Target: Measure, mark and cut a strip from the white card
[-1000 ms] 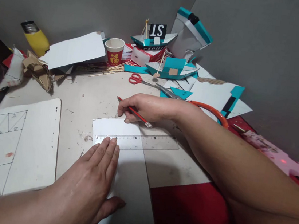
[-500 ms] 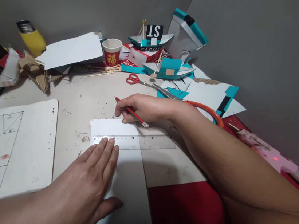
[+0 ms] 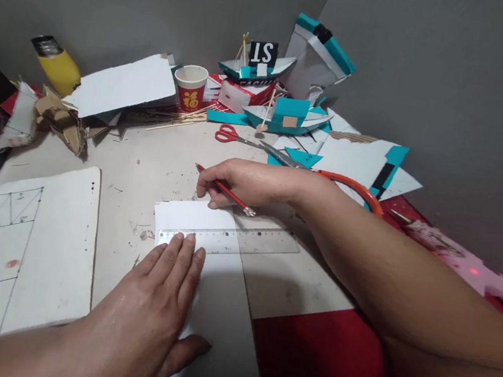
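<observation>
My left hand (image 3: 167, 301) lies flat, its fingertips on the left part of a clear ruler (image 3: 244, 242) and its palm over a white sheet (image 3: 225, 321). The ruler crosses the sheet and sticks out past its right edge. My right hand (image 3: 238, 183) is closed around a red pencil (image 3: 227, 193), just beyond the sheet's far edge. The pencil's tip points away to the left, and its eraser end lies toward the ruler. Part of the sheet is hidden under my left hand.
A white board with drawn triangles (image 3: 58, 249) lies at the left. Behind are red-handled scissors (image 3: 226, 134), larger orange-handled scissors (image 3: 353, 186), a paper cup (image 3: 190, 89), two model boats (image 3: 283, 118), wooden sticks and a yellow bottle (image 3: 58, 67). Teal and white scraps lie at the right.
The whole view has shifted slightly, so everything appears a little farther right. Both hands, the ruler and the pencil hold nearly the same places on the table.
</observation>
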`<state>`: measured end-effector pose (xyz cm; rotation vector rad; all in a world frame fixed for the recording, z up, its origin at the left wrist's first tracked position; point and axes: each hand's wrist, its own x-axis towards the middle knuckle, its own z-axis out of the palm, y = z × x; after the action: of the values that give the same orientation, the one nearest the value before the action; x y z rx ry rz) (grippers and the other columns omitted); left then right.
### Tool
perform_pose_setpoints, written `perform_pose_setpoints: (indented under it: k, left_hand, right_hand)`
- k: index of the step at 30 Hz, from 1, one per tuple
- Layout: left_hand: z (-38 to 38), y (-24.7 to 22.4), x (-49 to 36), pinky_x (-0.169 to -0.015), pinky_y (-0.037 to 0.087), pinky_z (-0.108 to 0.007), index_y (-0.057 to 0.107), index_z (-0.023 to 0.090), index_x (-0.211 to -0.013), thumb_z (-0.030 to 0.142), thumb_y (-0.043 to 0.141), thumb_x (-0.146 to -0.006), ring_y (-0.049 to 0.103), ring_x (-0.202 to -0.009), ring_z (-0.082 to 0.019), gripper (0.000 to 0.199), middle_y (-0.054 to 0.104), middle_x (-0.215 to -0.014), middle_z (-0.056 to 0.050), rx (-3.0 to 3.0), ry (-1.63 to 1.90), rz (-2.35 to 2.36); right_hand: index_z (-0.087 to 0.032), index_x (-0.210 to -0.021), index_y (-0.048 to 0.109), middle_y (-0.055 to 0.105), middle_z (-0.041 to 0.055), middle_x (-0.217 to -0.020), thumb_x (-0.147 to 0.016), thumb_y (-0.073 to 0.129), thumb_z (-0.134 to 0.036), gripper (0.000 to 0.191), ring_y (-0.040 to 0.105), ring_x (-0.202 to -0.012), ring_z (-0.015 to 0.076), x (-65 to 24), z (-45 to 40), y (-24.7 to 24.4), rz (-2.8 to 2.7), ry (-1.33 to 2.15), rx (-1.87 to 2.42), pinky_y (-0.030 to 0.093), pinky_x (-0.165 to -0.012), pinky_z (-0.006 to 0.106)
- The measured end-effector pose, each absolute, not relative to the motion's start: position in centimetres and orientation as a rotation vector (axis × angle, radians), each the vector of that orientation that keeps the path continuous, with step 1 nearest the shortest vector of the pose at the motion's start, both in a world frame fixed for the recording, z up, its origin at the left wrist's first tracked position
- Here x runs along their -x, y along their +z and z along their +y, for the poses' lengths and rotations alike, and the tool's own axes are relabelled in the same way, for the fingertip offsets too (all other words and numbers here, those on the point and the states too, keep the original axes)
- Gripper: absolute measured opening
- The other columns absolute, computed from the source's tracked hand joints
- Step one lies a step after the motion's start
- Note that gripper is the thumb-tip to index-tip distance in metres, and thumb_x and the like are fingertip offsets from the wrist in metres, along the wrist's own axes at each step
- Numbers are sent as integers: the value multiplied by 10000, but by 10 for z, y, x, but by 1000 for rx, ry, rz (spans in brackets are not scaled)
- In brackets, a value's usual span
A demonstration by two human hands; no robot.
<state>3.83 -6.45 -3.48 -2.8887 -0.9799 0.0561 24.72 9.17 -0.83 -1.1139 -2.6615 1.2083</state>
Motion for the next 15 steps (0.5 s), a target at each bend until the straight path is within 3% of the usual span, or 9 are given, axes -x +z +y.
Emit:
perform_pose_setpoints:
  k: [8,15]
  left_hand:
    - [-66,-32,-38,-1022,463,-516,352,-25,-1428,484,603,-788,345,-1376,-439,856,333,-1505,-300,2948,104,-1073]
    - [-63,-27,-39,-1027,459,-519,385,-39,-1407,479,591,-815,447,-1310,-439,813,465,-1431,-293,3013,108,-1112]
  right_hand:
    - [-171,-966,630,537,-34,-704,-785,616,-64,211,467,-620,113,-246,91,-7,-2648,1254,1130,390,-630,245]
    - [-162,-976,632,528,-37,-703,-792,623,-74,205,468,-621,109,-244,89,-5,-2642,1260,1176,383,-622,239]
